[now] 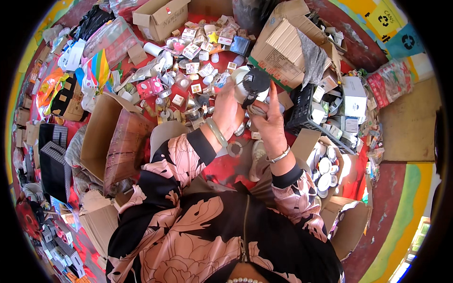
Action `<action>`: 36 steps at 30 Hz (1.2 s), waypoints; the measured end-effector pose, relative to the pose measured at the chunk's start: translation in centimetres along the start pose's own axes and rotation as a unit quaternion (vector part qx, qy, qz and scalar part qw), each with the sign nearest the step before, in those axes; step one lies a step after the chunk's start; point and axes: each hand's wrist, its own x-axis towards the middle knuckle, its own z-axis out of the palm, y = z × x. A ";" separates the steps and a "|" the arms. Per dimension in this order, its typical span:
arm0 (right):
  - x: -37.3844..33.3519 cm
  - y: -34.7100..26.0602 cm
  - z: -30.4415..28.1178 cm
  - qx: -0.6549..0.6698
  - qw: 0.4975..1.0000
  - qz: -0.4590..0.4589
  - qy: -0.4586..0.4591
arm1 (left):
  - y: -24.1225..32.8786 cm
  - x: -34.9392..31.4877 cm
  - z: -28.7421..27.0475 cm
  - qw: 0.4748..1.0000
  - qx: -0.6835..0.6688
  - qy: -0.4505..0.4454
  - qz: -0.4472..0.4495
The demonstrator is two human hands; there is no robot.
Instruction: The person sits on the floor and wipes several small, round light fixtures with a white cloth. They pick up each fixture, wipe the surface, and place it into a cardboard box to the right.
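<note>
In front of my chest, above the piled floor, is a white rounded container with a ribbed black top (256,81); its exact kind is hard to make out. My left hand (226,109) is closed around its left side, a pale bangle on the wrist. My right hand (270,123) is at its lower right edge, index finger stretched upward and the other fingers curled in. What those curled fingers pinch is partly hidden. Below and beyond the hands lie many small boxes (192,51), jars and loose pieces on a red floor covering (222,165).
An open cardboard box (96,137) stands at my left. On my right are a black crate (302,111) of small cartons and a box of round white lids (325,170). A large carton (278,52) leans at the far right. Another carton (160,21) stands at the back.
</note>
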 end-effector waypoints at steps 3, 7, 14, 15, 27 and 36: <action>-0.3 -1.0 0.3 -0.139 0.990 0.004 -0.017 | 0.5 -0.3 0.2 1.000 0.014 0.008 -0.007; -0.1 -1.1 0.0 -0.129 0.991 0.000 -0.029 | 0.9 0.1 -0.2 0.999 -0.002 0.019 -0.033; 0.5 -0.3 -2.4 -0.291 0.955 -0.053 -0.033 | 1.3 0.7 -0.8 0.999 -0.028 0.026 -0.021; 0.6 -0.4 -2.9 -0.288 0.957 -0.001 -0.012 | 1.3 1.7 -2.2 0.999 -0.021 0.001 0.031; 0.4 -1.9 -1.5 -0.211 0.960 -0.176 0.053 | -0.5 1.0 -2.0 1.000 0.002 -0.019 0.008; -0.5 -0.9 1.5 -0.464 0.856 -0.219 0.069 | -1.2 -1.4 -0.2 1.000 -0.004 -0.016 -0.006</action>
